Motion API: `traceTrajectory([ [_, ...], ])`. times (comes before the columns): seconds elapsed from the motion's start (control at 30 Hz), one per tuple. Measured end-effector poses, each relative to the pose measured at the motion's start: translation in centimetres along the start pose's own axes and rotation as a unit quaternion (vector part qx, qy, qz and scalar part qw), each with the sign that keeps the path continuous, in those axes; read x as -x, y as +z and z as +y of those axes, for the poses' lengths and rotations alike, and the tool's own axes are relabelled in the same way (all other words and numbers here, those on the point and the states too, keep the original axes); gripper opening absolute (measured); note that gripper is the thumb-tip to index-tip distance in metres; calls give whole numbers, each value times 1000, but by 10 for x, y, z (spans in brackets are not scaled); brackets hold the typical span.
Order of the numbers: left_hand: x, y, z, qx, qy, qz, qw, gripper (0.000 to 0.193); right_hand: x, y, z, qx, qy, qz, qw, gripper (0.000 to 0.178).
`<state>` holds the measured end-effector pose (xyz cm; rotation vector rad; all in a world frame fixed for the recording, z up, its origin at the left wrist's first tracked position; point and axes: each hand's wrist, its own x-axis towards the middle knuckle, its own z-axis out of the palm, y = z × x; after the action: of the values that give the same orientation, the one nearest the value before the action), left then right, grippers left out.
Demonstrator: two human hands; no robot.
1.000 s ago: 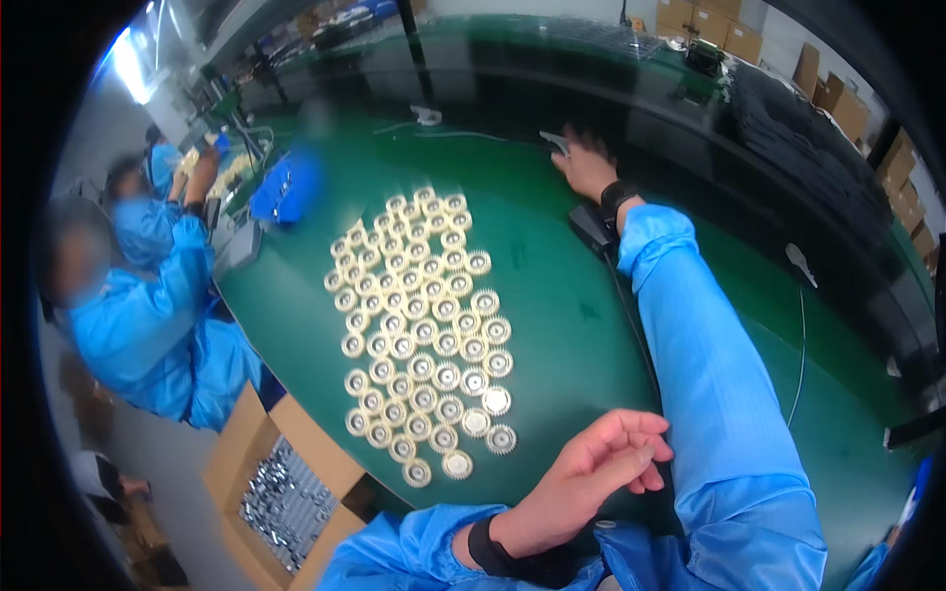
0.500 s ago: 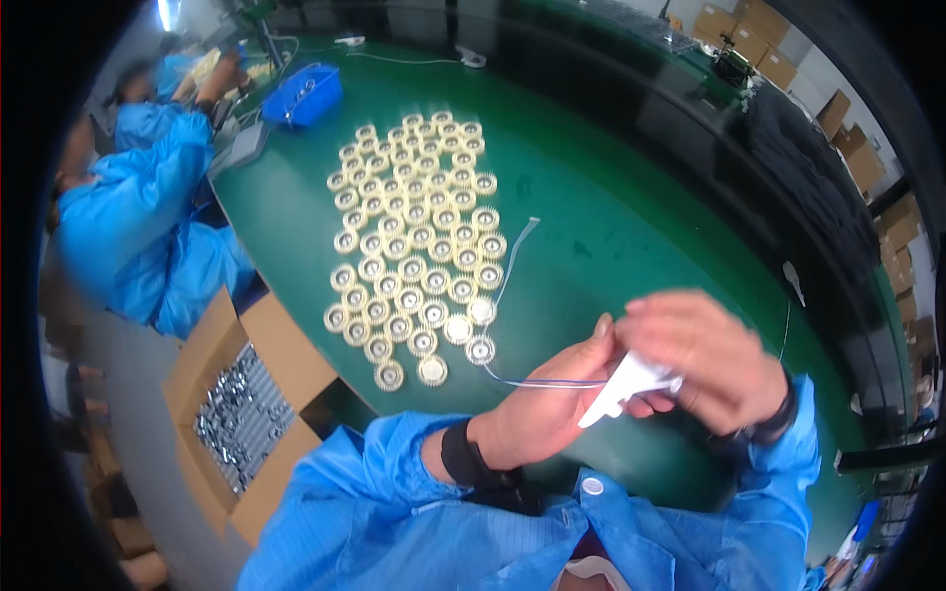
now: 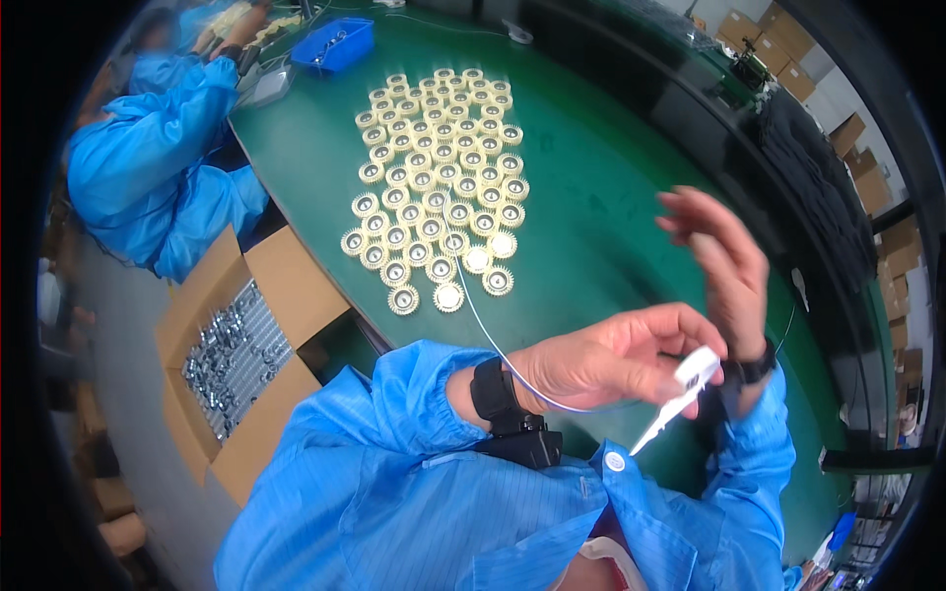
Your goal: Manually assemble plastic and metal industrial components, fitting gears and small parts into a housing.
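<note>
1. A small white plastic tool with a pointed tip (image 3: 680,394) is pinched between the thumb and fingers of the left hand (image 3: 601,360); it is held over the near edge of the green table (image 3: 611,207), its tip pointing down towards the blue sleeve.
2. A thin white cable (image 3: 483,325) is seen running from the tool, under the left hand, away across the table.
3. The right hand (image 3: 724,261) is raised just beyond the tool, fingers spread and loosely curved, with nothing gripped; some blur is shown.
4. A black band (image 3: 493,389) is worn on the left wrist, just left of the tool, and another on the right wrist.
5. Further from the tool, a cluster of pale yellow round toothed plastic parts (image 3: 439,182) is laid out in rows on the table.
6. Left of the tool, beside the table, an open cardboard box of small metal pieces (image 3: 232,350) is seen.
7. Far from the tool, at the table's far left corner, a blue plastic tray (image 3: 340,44) and a co-worker in a blue coat (image 3: 158,167) are found.
</note>
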<state>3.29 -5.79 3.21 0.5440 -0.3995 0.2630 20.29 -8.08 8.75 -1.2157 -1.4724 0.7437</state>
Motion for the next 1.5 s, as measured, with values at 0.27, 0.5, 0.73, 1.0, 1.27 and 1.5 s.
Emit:
traceTrajectory([
  [0.27, 4, -6, 3, 6, -100, -37, 994, 54, -72, 86, 81, 229, -199, -161, 939, 34],
  [0.5, 6, -5, 10, 12, -111, -13, 994, 55, -71, 89, 84, 315, -204, -157, 914, 22],
  [0.73, 5, -7, 9, 14, -50, 6, 999, 57, -70, 94, 91, 308, -187, -142, 922, 30],
  [1.0, 1, -14, 13, -9, 51, 80, 995, 53, -36, 50, 60, 318, -29, -110, 941, 24],
  [1.27, -3, -14, 14, 70, 142, 71, 985, 51, 44, 1, 4, -201, 111, -35, 973, 37],
  [1.5, -9, -13, 4, 53, 119, 47, 990, 48, 61, 5, 11, -338, 124, 59, 931, 43],
])
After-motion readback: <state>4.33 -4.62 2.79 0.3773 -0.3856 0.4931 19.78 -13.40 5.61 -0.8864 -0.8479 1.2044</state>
